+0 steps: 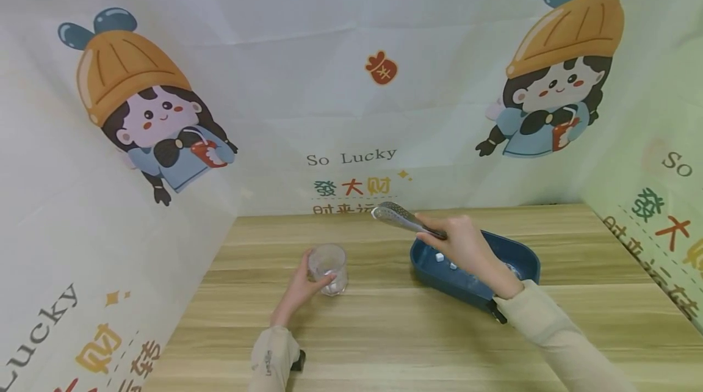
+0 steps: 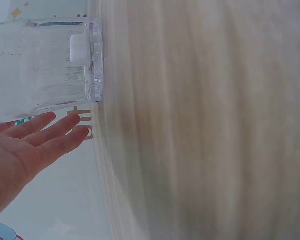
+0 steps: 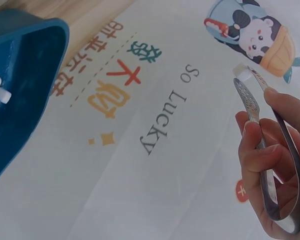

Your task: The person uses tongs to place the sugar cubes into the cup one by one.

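My left hand (image 1: 301,289) holds a clear drinking glass (image 1: 336,282) upright on the table, thumb across its near side and fingers along its left side. In the left wrist view several fingers (image 2: 65,141) stretch out beside the glass, and a white cube (image 2: 79,48) lies at its bottom. The right hand (image 1: 465,251) grips perforated metal tongs (image 1: 403,216), raised above the table between the glass and a blue tray (image 1: 450,282). A white cube (image 3: 243,73) is pinched between the tong tips. More white cubes (image 3: 4,95) lie in the tray, partly hidden by the right forearm in the head view.
The wooden table (image 1: 379,343) meets a printed cloth backdrop (image 1: 307,74) at the back and both sides. A black piece (image 1: 498,312) shows at the tray's near edge, by the right sleeve. Bare wood lies between glass and tray.
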Available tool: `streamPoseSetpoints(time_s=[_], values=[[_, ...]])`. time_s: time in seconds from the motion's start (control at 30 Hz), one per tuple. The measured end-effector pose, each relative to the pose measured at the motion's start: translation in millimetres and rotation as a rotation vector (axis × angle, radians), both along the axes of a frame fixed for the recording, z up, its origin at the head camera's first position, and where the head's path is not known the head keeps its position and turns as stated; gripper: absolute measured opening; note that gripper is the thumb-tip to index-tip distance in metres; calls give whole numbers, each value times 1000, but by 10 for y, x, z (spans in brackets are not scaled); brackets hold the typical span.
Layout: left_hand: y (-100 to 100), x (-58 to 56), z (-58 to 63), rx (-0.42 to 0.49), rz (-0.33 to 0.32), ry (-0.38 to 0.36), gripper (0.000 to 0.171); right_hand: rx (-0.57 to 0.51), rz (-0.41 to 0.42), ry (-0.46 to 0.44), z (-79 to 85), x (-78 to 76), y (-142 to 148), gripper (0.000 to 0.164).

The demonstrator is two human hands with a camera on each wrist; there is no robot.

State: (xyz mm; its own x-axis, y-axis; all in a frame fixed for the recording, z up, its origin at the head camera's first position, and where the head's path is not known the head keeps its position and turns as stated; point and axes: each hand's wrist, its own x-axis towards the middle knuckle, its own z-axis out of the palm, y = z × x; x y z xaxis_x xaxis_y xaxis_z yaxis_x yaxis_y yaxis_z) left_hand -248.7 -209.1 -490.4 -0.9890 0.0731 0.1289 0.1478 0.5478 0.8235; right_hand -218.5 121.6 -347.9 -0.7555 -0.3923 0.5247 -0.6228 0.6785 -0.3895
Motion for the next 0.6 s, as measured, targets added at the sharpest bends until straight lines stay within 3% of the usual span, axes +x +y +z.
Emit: streamPoseSetpoints(time_s=[0.3,0.6], values=[[18,-1,-12,1,-4,-1,84,-6,43,39,-7,-27,-189,37],[15,-12,-35,16,-2,26,79,10,86,17,-27,-79,-372,36]])
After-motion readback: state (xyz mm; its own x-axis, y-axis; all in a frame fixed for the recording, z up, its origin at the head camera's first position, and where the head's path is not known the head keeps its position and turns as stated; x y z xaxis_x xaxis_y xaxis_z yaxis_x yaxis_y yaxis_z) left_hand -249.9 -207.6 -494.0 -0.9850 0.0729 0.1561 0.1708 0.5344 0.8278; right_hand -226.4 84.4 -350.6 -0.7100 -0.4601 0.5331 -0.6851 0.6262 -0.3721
